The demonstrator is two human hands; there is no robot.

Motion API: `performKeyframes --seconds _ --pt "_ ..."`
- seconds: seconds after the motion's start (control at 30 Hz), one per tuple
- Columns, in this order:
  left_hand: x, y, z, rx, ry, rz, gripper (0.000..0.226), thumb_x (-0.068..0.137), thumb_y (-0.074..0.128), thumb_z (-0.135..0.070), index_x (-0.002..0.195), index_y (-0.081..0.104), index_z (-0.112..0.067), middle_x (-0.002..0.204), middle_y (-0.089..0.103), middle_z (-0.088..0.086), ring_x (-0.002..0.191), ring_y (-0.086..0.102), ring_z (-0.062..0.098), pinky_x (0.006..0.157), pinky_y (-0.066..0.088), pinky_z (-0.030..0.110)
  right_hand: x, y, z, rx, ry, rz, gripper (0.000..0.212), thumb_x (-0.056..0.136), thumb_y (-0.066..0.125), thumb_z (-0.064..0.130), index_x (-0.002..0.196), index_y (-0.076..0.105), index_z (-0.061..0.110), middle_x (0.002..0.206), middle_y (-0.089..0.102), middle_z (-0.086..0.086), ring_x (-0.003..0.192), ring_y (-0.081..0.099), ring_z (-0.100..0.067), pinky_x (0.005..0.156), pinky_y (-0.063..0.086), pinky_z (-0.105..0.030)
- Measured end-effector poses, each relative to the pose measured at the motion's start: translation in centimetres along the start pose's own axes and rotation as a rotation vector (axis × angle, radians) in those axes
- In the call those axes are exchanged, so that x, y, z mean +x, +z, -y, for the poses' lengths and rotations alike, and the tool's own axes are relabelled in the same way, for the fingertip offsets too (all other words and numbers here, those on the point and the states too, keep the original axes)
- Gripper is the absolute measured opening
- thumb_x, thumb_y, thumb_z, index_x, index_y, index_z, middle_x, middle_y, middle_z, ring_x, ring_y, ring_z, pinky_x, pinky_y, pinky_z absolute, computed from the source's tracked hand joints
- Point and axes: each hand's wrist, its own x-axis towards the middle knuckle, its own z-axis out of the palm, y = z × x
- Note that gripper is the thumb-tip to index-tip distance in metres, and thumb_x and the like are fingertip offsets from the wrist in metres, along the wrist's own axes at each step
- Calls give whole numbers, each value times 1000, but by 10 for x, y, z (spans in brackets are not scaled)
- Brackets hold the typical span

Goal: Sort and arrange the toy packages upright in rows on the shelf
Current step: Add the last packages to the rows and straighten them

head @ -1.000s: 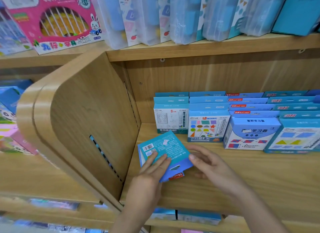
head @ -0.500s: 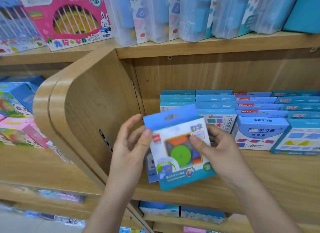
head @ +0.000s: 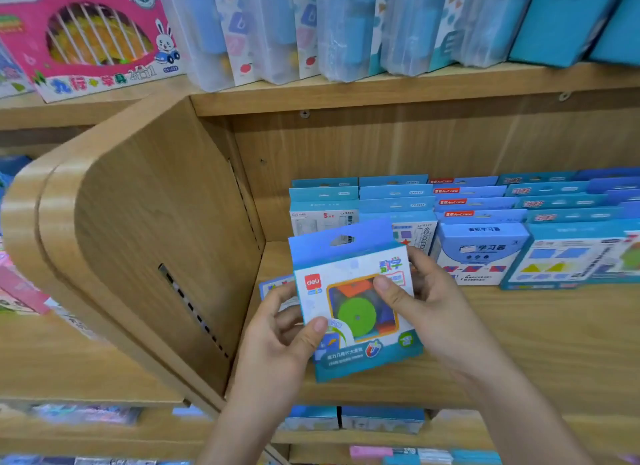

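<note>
Now, left hand (head: 277, 338) and right hand (head: 440, 308), each grip tight on the toy package (head: 348, 291) (thumbs in front).

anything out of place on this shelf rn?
One thing: a loose package sits on the shelf in front of the upright rows, beside the wooden divider, out of line with them. It is mostly hidden behind the held package, so its pose is unclear. The left hand and right hand grip the held package.
</note>
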Motion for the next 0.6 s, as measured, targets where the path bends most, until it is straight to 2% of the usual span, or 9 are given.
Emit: performKeyframes --seconds 0.1,0.2,0.27,0.37,0.47,0.53,0.6 --pt "-1 8 15 59 56 2 36 84 58 10 110 52 -15 98 74 0 92 69 18 77 57 33 -11 -13 -1 -104 -63 -32 58 80 69 16 123 45 47 108 69 17 104 64 -8 77 53 -20" --pt "-5 17 27 113 128 21 41 83 56 17 107 52 -16 102 71 -4 97 66 12 80 53 24 -26 -25 6 -379 -167 -79 84 79 73 6 127 33 63 119 54 31 114 52 2 82 49 -18" --pt "-8 24 34 106 159 49 39 84 57 14 108 52 -16 104 70 -4 98 65 11 78 51 19 -34 -33 9 -425 -201 -105 95 74 77 6 126 27 68 120 46 38 114 49 8 79 49 -14" --pt "-8 34 41 13 154 61 39 83 57 11 109 53 -18 105 70 -5 100 65 11 78 51 19 -44 -51 12 -180 -56 -175 84 65 75 27 130 32 59 117 59 22 104 59 6 76 50 -15" --pt "-4 46 48 -175 50 54 40 84 53 18 109 55 -13 104 71 -1 101 65 15 79 54 25 -59 -68 15 -154 92 -77 66 65 72 58 125 48 47 109 71 7 95 66 -4 74 53 -27" --pt "-4 58 52 -303 -9 73 37 80 58 9 111 54 -10 109 70 5 107 62 25 90 52 40 -69 -74 16 -157 142 -51 56 69 72 57 119 57 36 108 71 5 93 67 -8 70 56 -28" --pt "-7 71 54 -413 -59 100 39 75 57 1 113 54 -8 115 67 11 114 58 35 97 44 54 -75 -79 18 -146 150 -101 38 80 65 41 115 59 28 105 72 5 90 67 -10 69 57 -31"
